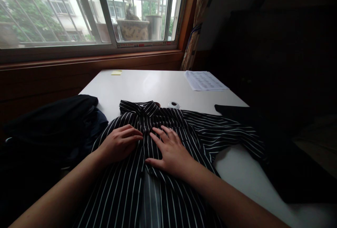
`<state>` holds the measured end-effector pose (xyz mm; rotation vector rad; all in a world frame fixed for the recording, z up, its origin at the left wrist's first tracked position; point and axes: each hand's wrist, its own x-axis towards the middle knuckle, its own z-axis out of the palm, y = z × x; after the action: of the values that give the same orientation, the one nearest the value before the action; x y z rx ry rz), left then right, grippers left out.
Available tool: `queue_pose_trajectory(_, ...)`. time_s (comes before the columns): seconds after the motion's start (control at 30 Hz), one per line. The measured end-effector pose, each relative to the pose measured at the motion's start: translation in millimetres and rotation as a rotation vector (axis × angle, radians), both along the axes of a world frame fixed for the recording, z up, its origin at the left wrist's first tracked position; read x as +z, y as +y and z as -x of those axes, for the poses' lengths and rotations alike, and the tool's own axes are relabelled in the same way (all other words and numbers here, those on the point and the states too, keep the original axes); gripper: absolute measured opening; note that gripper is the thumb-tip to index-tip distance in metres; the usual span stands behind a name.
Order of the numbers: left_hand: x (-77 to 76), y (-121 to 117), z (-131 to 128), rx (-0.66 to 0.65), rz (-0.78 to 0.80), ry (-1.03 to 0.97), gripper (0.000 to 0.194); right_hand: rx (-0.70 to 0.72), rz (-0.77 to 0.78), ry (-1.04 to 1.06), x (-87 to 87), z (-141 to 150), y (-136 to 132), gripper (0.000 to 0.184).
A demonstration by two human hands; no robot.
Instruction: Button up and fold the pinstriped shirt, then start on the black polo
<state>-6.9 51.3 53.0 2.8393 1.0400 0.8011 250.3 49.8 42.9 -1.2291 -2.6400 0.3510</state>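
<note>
Nearby — dark clothes point(76, 122) flank striped shirt point(118, 189) — papers point(204, 80), yellow note point(116, 72) beyond.

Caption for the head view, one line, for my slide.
Left hand and right hand rest on a striped shirt laid on a white table by a window.

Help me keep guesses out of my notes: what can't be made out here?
All in the head view:
- Hem of the striped shirt: cut off by the bottom edge.
- Grip of the left hand: its curled fingers hide whether they pinch fabric.
- Brown thing: mostly hidden behind the collar.
- Print on the papers: too small and blurred.
- Folds of the dark cloth at right: lost in shadow.
</note>
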Motion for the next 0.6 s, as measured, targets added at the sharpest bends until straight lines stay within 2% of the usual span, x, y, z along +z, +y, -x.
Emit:
queue_pose_trajectory(0.23,4.2,-5.0,-0.7,-0.108,0.041,0.075,0.043,-0.003,-0.016,0.013,-3.5,0.1,0.0,0.088)
queue_pose_trajectory(0.47,2.3,-2.1,-3.3,-0.027,0.024,0.139,0.039,-0.001,-0.011,0.006,-2.5,0.1,-0.2,0.089)
queue_pose_trajectory(0.6,1.5,-1.7,-2.3,-0.036,0.016,0.119,0.037,-0.006,-0.013,0.002,-1.6,0.5,-0.6,0.088)
